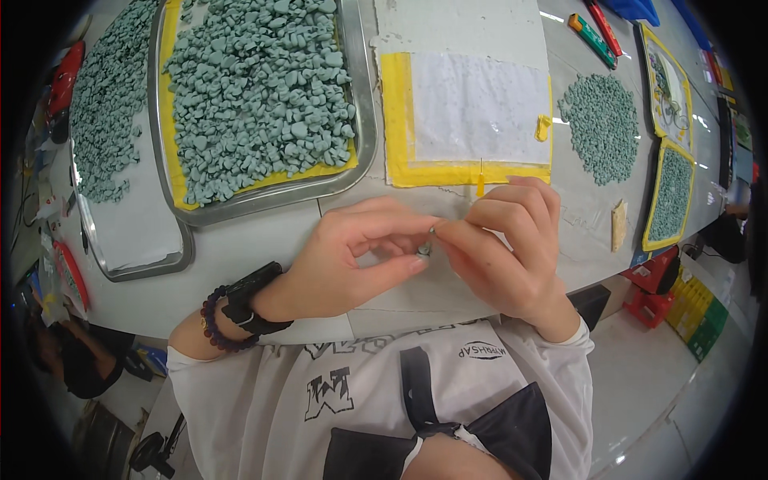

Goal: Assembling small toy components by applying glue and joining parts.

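My left hand (340, 256) is curled with its thumb and fingers closed round a small grey-green piece (424, 250). Against its fingertips, my right hand (512, 252) pinches another tiny grey-green piece (433, 230) between thumb and forefinger. Both hands meet above the near part of the table. Beyond my left hand lies a metal tray (366, 120) lined in yellow, heaped with many similar pieces (256, 96). A white sheet edged with yellow tape (480, 112) lies just past my fingertips, with a thin yellow-handled tool (481, 189) at its near edge.
Another tray (148, 268) of pieces stands at far left. To the right are a round pile of smaller pieces (600, 128), a green cutter (592, 38), a beige block (618, 226) and yellow-edged trays (650, 192). A red stool (650, 300) stands below the table. Another person (76, 352) sits at left.
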The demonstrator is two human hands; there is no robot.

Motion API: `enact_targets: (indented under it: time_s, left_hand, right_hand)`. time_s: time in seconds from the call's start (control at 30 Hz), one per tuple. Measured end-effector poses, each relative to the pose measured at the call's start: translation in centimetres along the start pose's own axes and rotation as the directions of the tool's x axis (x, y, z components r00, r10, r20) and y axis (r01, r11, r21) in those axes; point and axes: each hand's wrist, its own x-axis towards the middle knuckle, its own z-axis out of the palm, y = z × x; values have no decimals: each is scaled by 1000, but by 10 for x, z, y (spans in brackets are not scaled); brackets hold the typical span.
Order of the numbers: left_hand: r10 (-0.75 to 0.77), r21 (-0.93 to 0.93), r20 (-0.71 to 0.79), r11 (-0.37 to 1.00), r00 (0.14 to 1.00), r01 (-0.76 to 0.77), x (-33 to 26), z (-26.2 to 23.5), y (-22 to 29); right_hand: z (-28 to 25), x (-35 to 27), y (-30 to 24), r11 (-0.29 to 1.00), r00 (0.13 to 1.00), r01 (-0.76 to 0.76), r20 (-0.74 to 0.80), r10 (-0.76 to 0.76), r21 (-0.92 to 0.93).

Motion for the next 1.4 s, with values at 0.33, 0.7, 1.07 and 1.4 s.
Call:
enact_targets:
  time_s: [0.33,0.7,1.07,1.4]
  left_hand:
    - [-14,-85,-44,996,999,11,0,0,4]
    - [111,-104,-81,987,991,-119,-1,4,3]
    - [321,383,-78,884,944,-269,0,0,4]
    - [208,139,-144,972,967,-188,-1,2,4]
  right_hand:
    - [7,-7,1,975,999,-27,-14,31,223]
    - [6,-2,-1,963,995,-85,69,70,256]
    - [5,-2,-3,957,990,-124,93,102,263]
    - [9,-6,-3,956,993,-114,-6,120,270]
